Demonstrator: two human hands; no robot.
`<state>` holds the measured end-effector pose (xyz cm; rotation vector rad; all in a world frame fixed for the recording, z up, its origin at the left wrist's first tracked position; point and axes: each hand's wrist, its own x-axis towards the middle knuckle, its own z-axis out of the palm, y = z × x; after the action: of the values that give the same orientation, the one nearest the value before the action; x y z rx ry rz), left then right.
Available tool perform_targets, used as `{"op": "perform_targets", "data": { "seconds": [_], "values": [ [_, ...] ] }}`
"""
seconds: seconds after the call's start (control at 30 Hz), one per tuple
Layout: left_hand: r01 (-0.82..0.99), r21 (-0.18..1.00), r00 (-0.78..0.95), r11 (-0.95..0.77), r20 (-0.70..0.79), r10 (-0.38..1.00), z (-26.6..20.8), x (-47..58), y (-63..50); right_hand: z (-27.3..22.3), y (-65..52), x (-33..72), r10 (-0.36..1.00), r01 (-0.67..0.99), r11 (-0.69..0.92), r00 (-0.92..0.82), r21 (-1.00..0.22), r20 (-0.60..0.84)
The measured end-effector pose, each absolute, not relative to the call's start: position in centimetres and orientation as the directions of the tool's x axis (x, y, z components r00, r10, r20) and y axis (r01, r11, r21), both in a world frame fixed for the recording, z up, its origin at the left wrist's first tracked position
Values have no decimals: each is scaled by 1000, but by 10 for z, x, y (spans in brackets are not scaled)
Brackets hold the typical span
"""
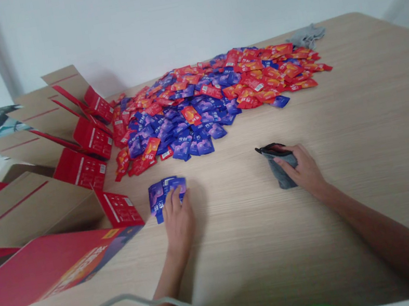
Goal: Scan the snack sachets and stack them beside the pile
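My left hand (179, 219) is over a small group of purple sachets (156, 197) lying on the table. Its fingers are bent and closed on the right-hand sachets, partly hiding them. In my right hand (306, 172) is a small grey fabric pouch (281, 173) with a black zip edge. The pouch mouth gapes open at the top, and my fingers wrap its right side. Behind both hands spreads a large heap of red sachets (255, 80) and purple sachets (183, 143).
Several red cardboard boxes (95, 251) with raised flaps stand along the left. A grey cloth (307, 36) lies at the back right of the wooden table (365, 145). A pale cable (123, 297) crosses the lower left foreground. The wall is behind the heap.
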<state>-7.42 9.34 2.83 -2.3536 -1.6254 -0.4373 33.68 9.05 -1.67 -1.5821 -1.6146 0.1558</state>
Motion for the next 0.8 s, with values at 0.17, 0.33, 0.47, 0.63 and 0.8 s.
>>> {"op": "perform_targets", "data": {
  "seconds": [0.17, 0.33, 0.47, 0.63, 0.8],
  "values": [
    [866, 48, 424, -498, 457, 782, 35, -43, 97, -14, 89, 335, 868, 753, 178, 183, -634, 461],
    [815, 86, 495, -573, 409, 766, 16, 15, 144, -14, 90, 336, 867, 742, 177, 193, -647, 459],
    [858, 124, 421, -498, 384, 822, 3, 30, 208, -15, 92, 336, 872, 727, 178, 196, -663, 449],
    [868, 163, 379, -469, 392, 838, -7, 31, 248, -16, 93, 336, 889, 722, 168, 184, -671, 420],
    [835, 157, 438, -528, 391, 809, -8, 33, 216, -18, 93, 337, 892, 719, 159, 189, -676, 411]
  ]
}}
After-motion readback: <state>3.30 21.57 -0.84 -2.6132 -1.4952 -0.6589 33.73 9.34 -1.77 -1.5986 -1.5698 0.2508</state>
